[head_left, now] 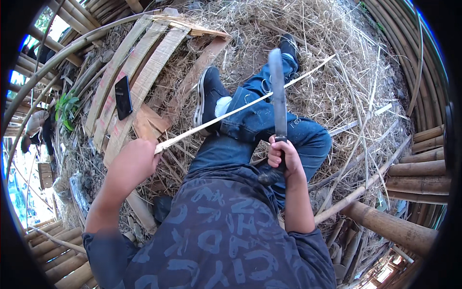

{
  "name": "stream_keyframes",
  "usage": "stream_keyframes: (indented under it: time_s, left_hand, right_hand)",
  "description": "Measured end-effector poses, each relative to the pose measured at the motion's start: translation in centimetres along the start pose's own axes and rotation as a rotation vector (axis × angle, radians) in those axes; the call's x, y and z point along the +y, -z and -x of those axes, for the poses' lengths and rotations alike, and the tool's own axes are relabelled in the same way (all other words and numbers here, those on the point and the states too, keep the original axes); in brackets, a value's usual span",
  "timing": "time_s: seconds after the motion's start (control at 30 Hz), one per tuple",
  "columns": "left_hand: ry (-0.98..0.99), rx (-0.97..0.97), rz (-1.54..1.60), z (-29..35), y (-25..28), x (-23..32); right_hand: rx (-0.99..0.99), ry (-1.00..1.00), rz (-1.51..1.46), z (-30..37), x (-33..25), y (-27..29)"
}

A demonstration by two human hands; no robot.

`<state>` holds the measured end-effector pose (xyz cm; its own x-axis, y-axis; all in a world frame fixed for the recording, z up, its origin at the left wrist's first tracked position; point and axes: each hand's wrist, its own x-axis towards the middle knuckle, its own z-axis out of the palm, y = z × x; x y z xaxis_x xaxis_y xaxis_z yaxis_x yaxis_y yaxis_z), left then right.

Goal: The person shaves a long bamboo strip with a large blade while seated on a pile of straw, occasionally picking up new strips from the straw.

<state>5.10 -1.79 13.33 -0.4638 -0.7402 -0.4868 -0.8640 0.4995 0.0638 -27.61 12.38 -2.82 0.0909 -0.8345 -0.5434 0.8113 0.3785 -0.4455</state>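
My left hand (134, 161) is closed around the near end of a long, pale bamboo strip (207, 126). The strip slants up to the right over my jeans, and its thin far end reaches past the knife. In my right hand (285, 159) is the black handle of a long knife (278, 94), its worn grey blade pointing up and away from me. The blade and the strip cross in this view; whether they touch I cannot tell. My crossed legs in blue jeans (303, 139) lie beneath both.
Curly bamboo shavings (332, 82) cover the ground ahead and to the right. A wooden slatted pallet (139, 62) lies at the left with a dark phone (123, 98) on it. Bamboo poles (392, 226) stand close at the right. Another person (41, 127) is at the far left.
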Motion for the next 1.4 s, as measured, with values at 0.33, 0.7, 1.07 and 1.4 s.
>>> stream_keyframes:
  time_s: [0.33, 0.7, 1.07, 1.4]
  left_hand:
    - [-0.003, 0.282, -0.368, 0.4, 0.3, 1.7]
    - [-0.015, 0.385, -0.509, -1.0, 2.4, 2.0]
    - [0.0, 0.406, -0.524, -2.0, 1.9, 1.2]
    - [0.028, 0.367, -0.478, -2.6, 2.4, 0.9]
  right_hand:
    - [0.025, -0.011, -0.078, -1.1, 0.5, 0.3]
    - [0.049, -0.054, -0.065, -1.8, 0.3, 0.3]
    - [-0.012, -0.046, -0.109, -2.1, -0.9, 1.5]
    - [0.03, -0.098, -0.092, -2.7, 0.1, 0.1]
